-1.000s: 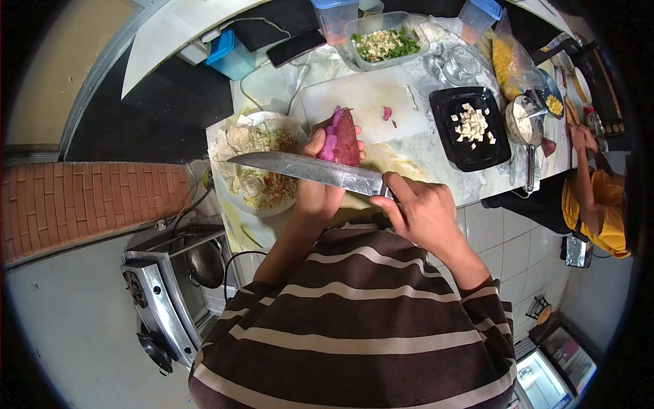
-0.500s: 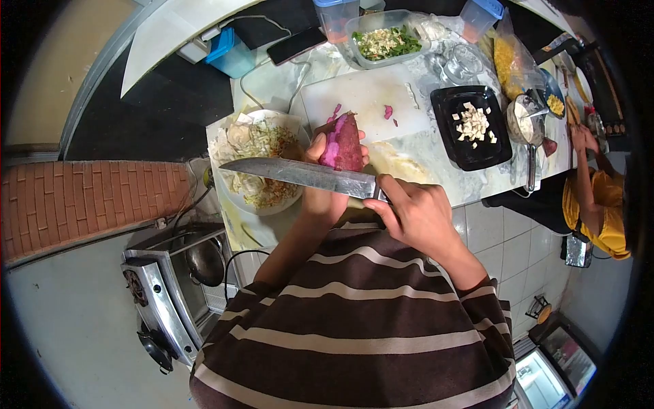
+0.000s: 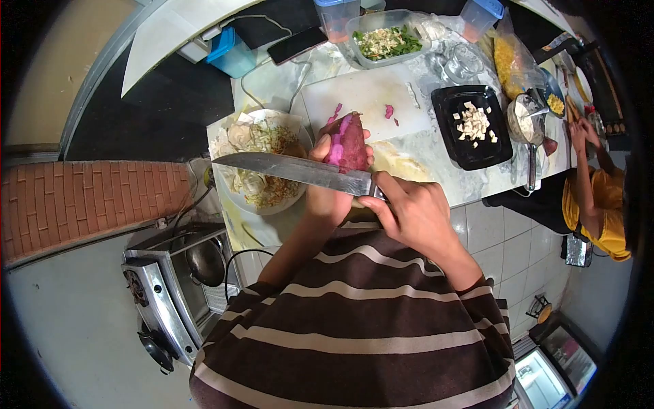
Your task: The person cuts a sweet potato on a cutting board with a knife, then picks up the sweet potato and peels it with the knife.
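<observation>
Head view shows the left hand (image 3: 325, 198) gripping a purple sweet potato (image 3: 347, 142) while the right hand (image 3: 412, 211) clutches a knife (image 3: 293, 169) against it.

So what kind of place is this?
Probably a small kitchen: a gas stove, a white cutting board, a tub of chopped greens, and a purple sweet potato held against a large knife.

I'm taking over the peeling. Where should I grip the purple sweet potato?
Probably by its near end, cupped from beneath, as the left hand does: the sweet potato tapers to a point away from the person, and this grip leaves its peeled pink side clear for the knife.
</observation>
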`<action>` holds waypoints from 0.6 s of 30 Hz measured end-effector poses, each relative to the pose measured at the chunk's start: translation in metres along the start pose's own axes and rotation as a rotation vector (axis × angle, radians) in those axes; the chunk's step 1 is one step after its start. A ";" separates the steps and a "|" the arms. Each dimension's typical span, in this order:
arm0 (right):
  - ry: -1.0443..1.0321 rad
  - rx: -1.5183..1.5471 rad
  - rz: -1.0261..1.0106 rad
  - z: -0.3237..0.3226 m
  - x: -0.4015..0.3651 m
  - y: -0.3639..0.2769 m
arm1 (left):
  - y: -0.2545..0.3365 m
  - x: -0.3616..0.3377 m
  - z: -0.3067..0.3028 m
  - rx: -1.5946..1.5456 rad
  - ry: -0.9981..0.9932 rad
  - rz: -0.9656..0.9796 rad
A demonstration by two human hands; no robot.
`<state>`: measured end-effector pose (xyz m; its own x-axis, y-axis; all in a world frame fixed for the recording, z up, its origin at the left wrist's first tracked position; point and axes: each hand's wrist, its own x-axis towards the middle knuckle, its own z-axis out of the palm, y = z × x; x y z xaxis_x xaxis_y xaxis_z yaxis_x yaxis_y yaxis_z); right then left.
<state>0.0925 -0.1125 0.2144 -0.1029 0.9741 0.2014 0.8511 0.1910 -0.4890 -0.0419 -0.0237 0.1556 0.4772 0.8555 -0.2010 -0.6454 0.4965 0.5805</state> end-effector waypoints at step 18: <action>-0.034 -0.040 0.007 -0.009 -0.007 0.003 | -0.006 -0.005 0.005 0.076 -0.046 0.013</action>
<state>0.1005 -0.1198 0.2195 -0.1140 0.9791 0.1687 0.8717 0.1800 -0.4558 -0.0374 -0.0315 0.1567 0.4969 0.8533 -0.1580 -0.6053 0.4713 0.6415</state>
